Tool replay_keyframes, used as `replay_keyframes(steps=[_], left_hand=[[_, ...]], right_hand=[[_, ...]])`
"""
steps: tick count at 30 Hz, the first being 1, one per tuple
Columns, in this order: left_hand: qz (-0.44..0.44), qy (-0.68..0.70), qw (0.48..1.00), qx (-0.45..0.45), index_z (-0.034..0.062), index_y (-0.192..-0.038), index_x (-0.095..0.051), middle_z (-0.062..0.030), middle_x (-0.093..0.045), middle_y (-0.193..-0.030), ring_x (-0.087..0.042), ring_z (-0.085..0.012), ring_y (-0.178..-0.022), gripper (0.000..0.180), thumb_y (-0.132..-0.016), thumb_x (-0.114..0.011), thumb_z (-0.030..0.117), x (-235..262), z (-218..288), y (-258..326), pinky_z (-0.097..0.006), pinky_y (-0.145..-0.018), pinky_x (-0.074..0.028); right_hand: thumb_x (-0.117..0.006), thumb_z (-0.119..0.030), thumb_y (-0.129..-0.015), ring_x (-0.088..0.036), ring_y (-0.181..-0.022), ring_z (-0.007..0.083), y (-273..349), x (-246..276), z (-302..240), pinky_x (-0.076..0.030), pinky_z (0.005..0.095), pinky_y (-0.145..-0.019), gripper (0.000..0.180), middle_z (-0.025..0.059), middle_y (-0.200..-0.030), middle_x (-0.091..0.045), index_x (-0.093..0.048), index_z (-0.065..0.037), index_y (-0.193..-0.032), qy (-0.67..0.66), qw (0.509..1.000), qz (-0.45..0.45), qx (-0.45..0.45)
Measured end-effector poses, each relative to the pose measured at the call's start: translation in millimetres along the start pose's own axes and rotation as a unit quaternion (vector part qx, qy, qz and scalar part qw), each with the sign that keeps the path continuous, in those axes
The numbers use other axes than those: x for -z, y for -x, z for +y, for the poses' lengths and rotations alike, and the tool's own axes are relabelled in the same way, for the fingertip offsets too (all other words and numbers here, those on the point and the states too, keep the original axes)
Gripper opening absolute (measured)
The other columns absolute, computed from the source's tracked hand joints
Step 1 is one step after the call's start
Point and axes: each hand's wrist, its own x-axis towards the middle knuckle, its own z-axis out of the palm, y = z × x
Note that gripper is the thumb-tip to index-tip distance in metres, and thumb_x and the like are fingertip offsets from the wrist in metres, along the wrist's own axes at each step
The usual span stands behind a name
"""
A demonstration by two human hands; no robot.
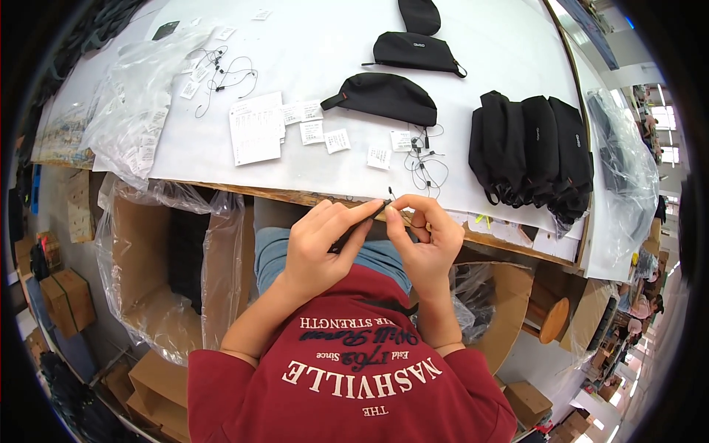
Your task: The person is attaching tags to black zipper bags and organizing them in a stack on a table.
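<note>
Over my lap, at the table's front edge, my left hand [321,244] is closed round a narrow black fabric piece [346,238]. Most of that piece is hidden by the fingers, so its full shape does not show. Close beside it my right hand [425,232] pinches a thin black cord [391,192] with a small dark end sticking up by the fingertips. The two hands nearly meet at the tip of the black piece. On the table just beyond them lie loose black tag cords [425,166] and small white printed labels [379,156].
Black zip pouches [391,100] lie across the table, with several more stacked upright [528,144] at the right. A paper sheet [255,129] and crumpled clear plastic [133,103] are at the left. Plastic-lined cardboard boxes [225,273] stand below the table edge.
</note>
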Motion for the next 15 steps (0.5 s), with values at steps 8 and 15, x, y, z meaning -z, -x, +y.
replay_keyframes(steps=[8, 15], left_hand=[[0.03, 0.022, 0.998, 0.049, 0.0052, -0.104, -0.067, -0.0038, -0.056, -0.067, -0.046, -0.0166, -0.052, 0.033, -0.073, -0.069, -0.006, -0.8, 1.9, 2.1, -0.028, -0.05, -0.038], [0.034, -0.014, 0.997, -0.068, 0.0043, -0.102, -0.069, -0.0028, -0.055, -0.064, -0.046, -0.0147, -0.053, 0.03, -0.073, -0.068, -0.006, 5.4, -4.3, -1.8, -0.028, -0.05, -0.037]], right_hand=[[-0.073, -0.004, -0.074, -0.026, -0.045, 0.0034, 1.5, -2.0, 1.1, -0.02, 0.0218, -0.043, 0.014, -0.0046, -0.052, -0.031, -0.064, -0.004, -0.084, -0.014, 1.0, -0.005, -0.012], [-0.069, -0.006, -0.083, -0.034, -0.049, 0.0015, 2.0, -0.2, 0.2, -0.026, 0.0187, -0.045, 0.012, -0.0052, -0.057, -0.043, -0.062, -0.004, -0.093, -0.16, 0.982, -0.019, -0.102]])
